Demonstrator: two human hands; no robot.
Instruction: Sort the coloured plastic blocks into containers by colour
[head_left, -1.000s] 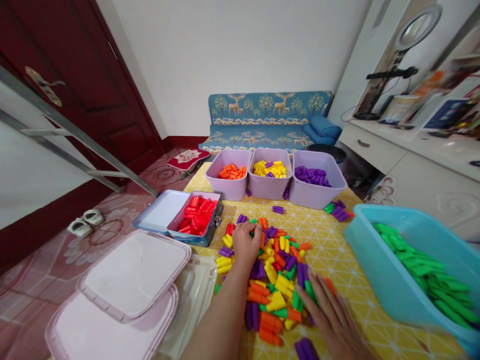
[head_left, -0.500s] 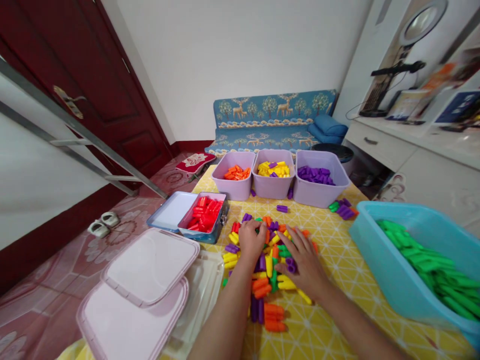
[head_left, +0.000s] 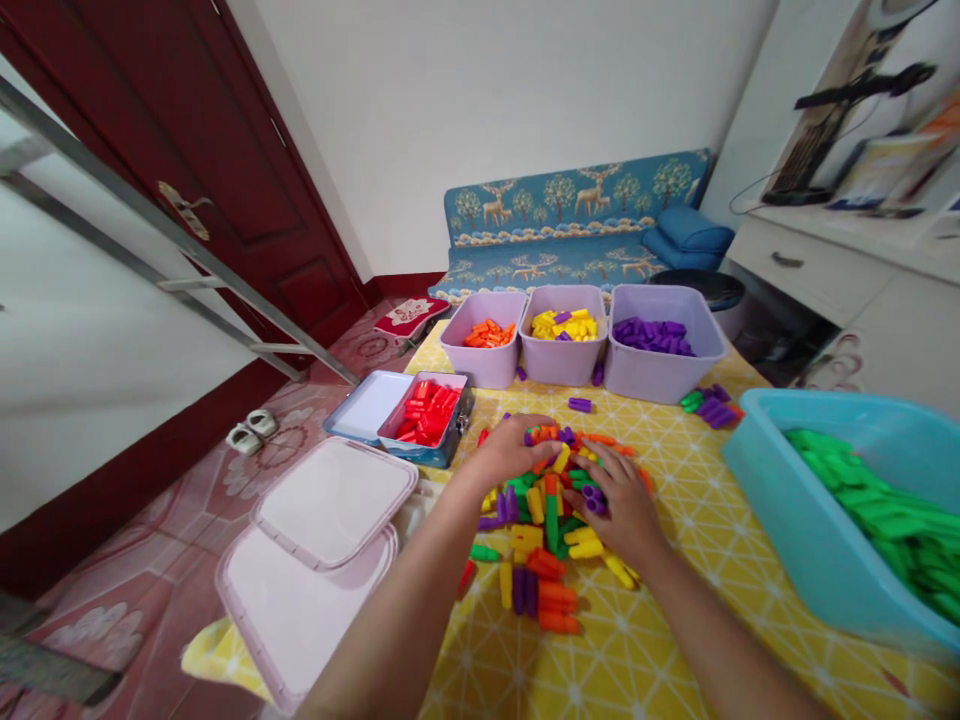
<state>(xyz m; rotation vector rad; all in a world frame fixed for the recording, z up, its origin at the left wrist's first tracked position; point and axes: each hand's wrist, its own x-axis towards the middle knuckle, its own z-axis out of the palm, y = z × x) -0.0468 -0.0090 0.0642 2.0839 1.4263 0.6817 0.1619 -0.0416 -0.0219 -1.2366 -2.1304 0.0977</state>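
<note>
- Yellow patterned cloth (head_left: 637, 650) covers the table, and in its middle sits the mixed heap of plastic tube pieces (head_left: 553, 525), with both hands on its far side!
- Left hand (head_left: 511, 450): a second ago it was bunched, fingertips together; now the thumb stands off from the fingers, with small orange and purple bits showing in between. Is it pinching one? From where I stand, I can't tell.
- Right hand (head_left: 626, 500), a second ago laid flat nearer the near edge, now arches over the heap's right flank, fingers spread, thumb just beside a purple piece (head_left: 593, 499), clamped on nothing that I can make out.
- And look, the lone purple piece that lay toward the near edge is gone from there! I'd judge the heap more gathered, its colours mixed as before.
- Along the far edge, three lilac bins (head_left: 562, 370) hold orange, yellow and purple, two purple strays among the yellow.
- Green fills the turquoise tub (head_left: 795, 540) at the right edge; red, the hinged tin (head_left: 435, 457) at the left. I see no change in those stocks: this second's action is all at the heap.
</note>
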